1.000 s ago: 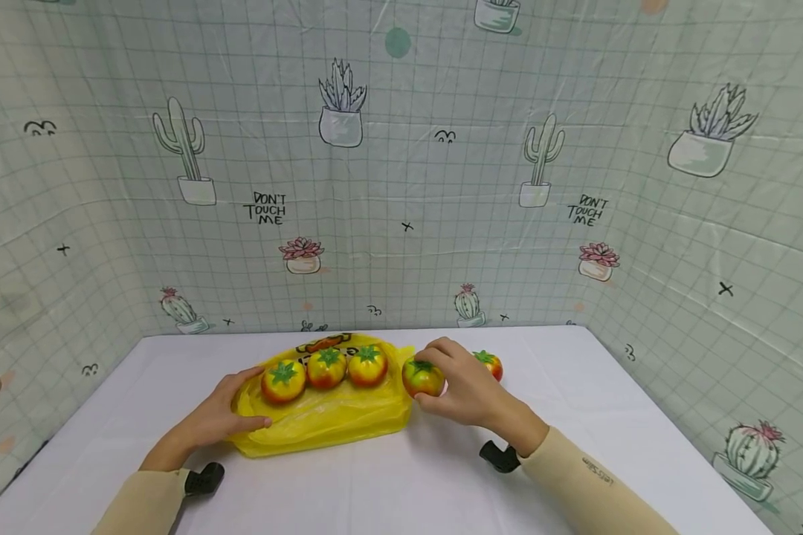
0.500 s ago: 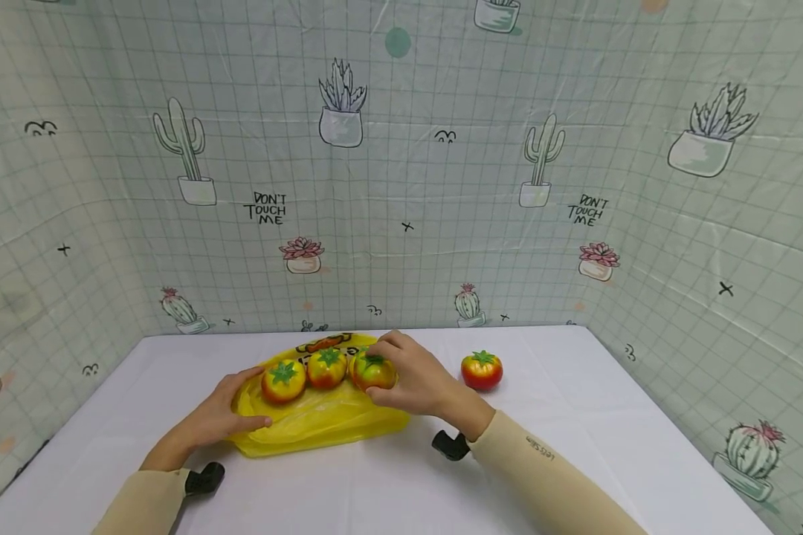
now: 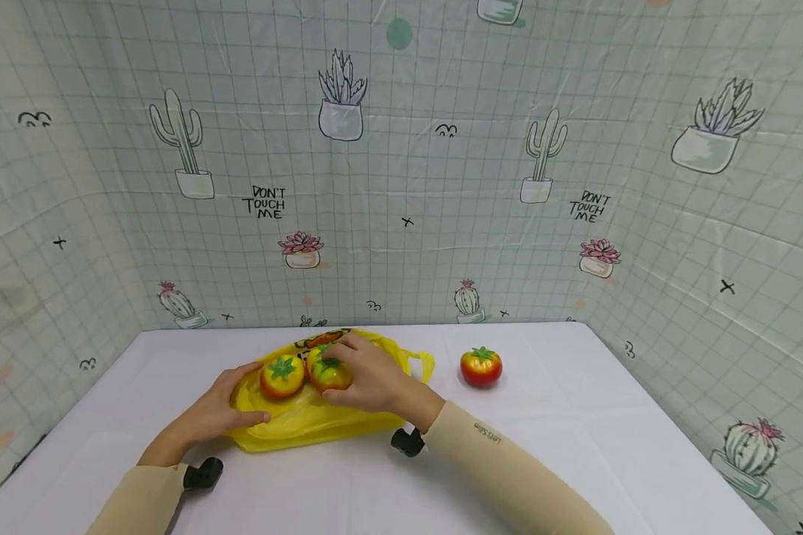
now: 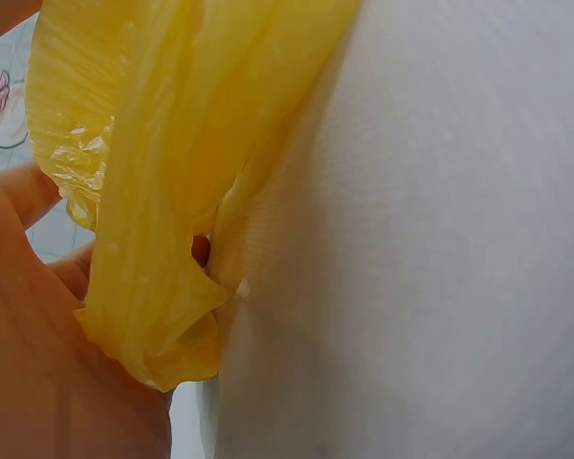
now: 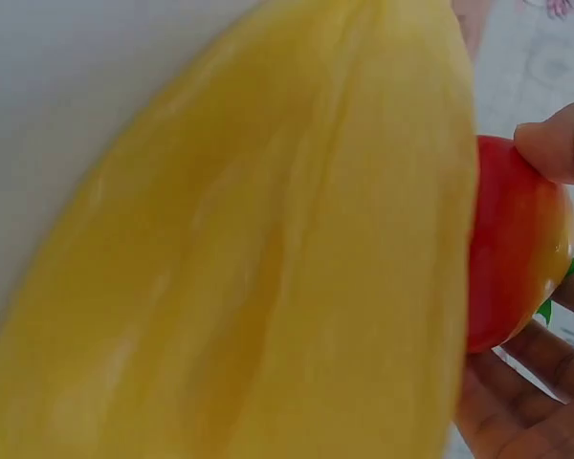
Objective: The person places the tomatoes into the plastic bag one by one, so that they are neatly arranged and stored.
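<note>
My right hand [image 3: 371, 375] grips a red-yellow tomato [image 3: 331, 375] with a green star-shaped top, held over a yellow plastic bag [image 3: 321, 427]. In the right wrist view, my thumb and fingers curl round the tomato [image 5: 517, 244], partly hidden by the bag's side. A second tomato [image 3: 282, 377] sits in the bag's left part; a third [image 3: 317, 352] shows just behind the held one. My left hand [image 3: 217, 405] stays at the bag's left end, thumb and fingers spread along its edge. In the left wrist view, bag film [image 4: 153, 249] lies against the palm and hides most fingers.
Another tomato [image 3: 481, 367] stands on the white tabletop [image 3: 542, 416] right of the bag. A bag handle [image 3: 424, 364] sticks out at the bag's right end. A cactus-print cloth [image 3: 401, 171] hangs behind and at the sides. Each wrist carries a black camera mount [image 3: 408, 442].
My right hand has carried its tomato leftward from the bag's right edge to over its middle, and now covers the bag's right-hand tomato. My left hand has hardly moved.
</note>
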`<act>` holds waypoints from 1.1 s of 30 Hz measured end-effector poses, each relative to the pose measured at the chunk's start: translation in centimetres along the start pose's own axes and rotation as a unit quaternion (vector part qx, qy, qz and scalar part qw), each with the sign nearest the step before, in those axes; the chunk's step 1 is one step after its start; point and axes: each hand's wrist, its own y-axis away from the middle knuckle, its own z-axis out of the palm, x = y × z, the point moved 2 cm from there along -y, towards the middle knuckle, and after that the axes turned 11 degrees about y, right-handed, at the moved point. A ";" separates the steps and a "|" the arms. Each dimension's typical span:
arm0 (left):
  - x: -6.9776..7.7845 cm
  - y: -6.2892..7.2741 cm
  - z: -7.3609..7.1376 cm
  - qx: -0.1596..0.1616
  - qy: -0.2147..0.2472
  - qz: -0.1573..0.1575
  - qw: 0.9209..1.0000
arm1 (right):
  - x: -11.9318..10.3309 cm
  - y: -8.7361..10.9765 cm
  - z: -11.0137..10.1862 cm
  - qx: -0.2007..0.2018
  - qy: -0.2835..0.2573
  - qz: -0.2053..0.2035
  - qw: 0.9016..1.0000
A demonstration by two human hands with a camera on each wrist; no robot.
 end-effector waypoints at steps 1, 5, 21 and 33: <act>0.0 0.0 0.0 0.000 0.002 -0.001 1.000 | -0.2 -0.2 0.2 -0.005 -0.003 0.000 1.000; -0.1 0.0 -0.1 0.000 0.001 0.000 1.000 | -0.8 -0.7 0.9 -0.023 -0.019 0.003 1.000; -0.2 0.0 0.0 0.001 0.005 -0.005 1.000 | -2.1 -1.3 2.7 -0.053 0.002 0.015 0.998; 0.0 0.1 -0.1 -0.002 0.005 -0.005 1.000 | -2.4 -1.5 3.5 -0.060 0.018 0.010 0.998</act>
